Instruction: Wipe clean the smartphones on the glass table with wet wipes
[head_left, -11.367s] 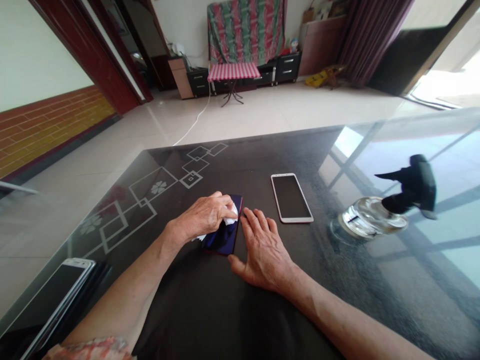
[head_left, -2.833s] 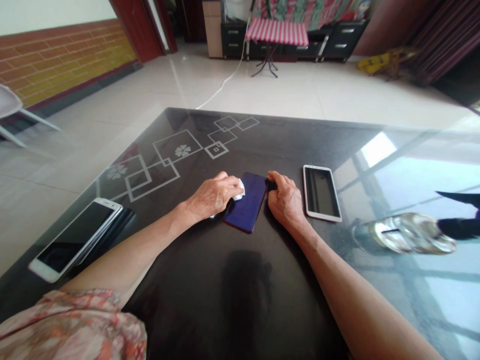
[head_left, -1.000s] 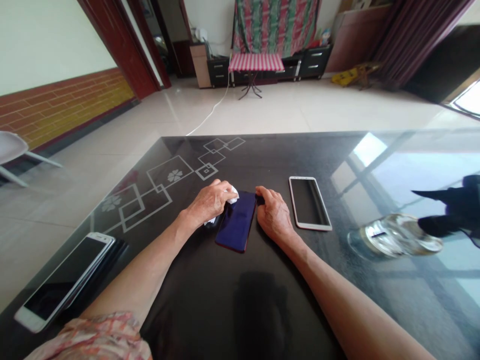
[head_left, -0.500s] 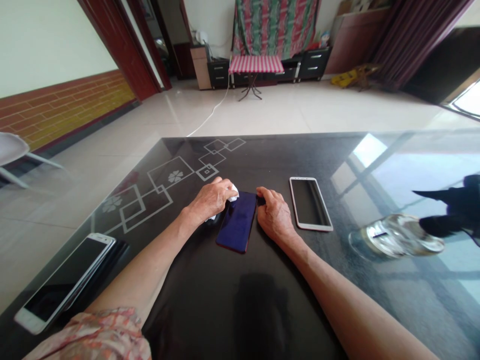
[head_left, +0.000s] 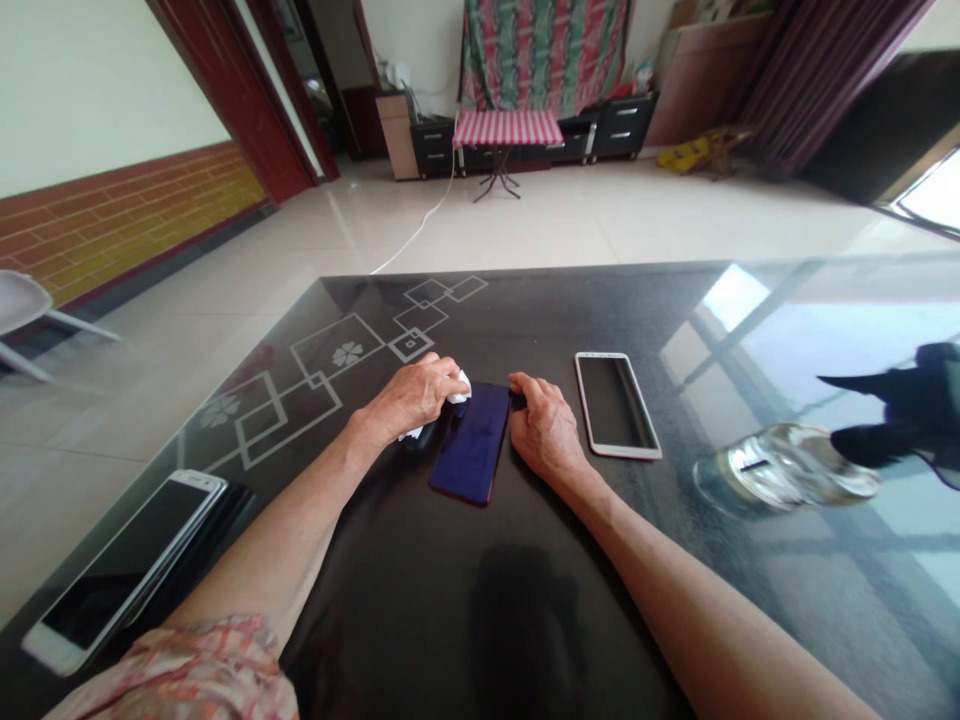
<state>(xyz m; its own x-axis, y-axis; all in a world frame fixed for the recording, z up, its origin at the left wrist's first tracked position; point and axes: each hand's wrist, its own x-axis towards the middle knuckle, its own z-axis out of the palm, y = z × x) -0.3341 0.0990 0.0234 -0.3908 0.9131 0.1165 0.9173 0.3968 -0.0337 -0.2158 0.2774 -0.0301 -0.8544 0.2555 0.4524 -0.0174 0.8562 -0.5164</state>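
Note:
A blue phone (head_left: pixel 472 445) lies flat on the black glossy table (head_left: pixel 390 600), between my two hands. My left hand (head_left: pixel 420 392) is closed on a crumpled white tissue (head_left: pixel 459 388) at the phone's upper left edge; a bit of white also shows below the palm. Curled at the phone's upper right edge is my right hand (head_left: pixel 547 425), its fingertips touching or very close to the corner; whether it grips the edge is hard to tell. To its right lies a phone with a white frame and dark screen (head_left: pixel 619 405).
At the left edge a white phone (head_left: pixel 124 570) rests on other flat items. A glass jar (head_left: pixel 787 468) and a black object (head_left: pixel 915 415) are at the right. Beyond the table are a small striped table (head_left: pixel 508 128) and a white chair (head_left: pixel 22 300).
My left hand with the tissue has shifted slightly left, off the phone's surface toward its edge. The whole view has moved a little; my right hand keeps its place beside the phone.

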